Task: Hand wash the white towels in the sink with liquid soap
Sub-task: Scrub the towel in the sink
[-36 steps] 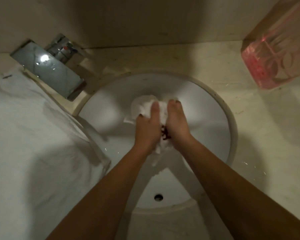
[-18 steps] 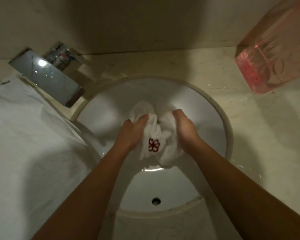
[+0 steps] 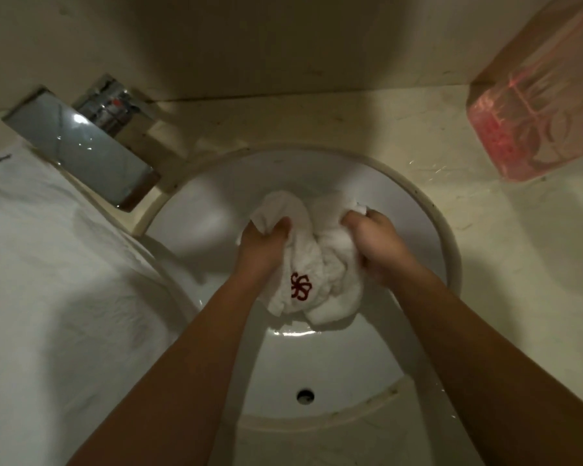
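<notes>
The scrubbing step is judged to be in hand. A white towel (image 3: 330, 264), marked with a red emblem (image 3: 300, 286), is held bunched over the middle of the sink (image 3: 449, 250), nearer its far rim than its near one. The left hand (image 3: 265, 245) is clenched round the towel's left fold and the right hand (image 3: 376, 245) round its right fold, the two hands a little apart with cloth gathered between them. No lather can be made out, so whether soap has been applied cannot be told. A second white towel (image 3: 48, 280) is spread along the left edge of the counter (image 3: 317, 122), lapping the sink's left rim, and is taken to be awaiting its turn. A chrome faucet (image 3: 78, 146) stands at the counter's far left, with no water seen running. A translucent pink container (image 3: 532, 122) sits by the far right corner; it may hold the liquid soap, though this cannot be confirmed. For the next move, the two folds would need to be rubbed together or wrung, a firm grip being called for on the wet cloth.
</notes>
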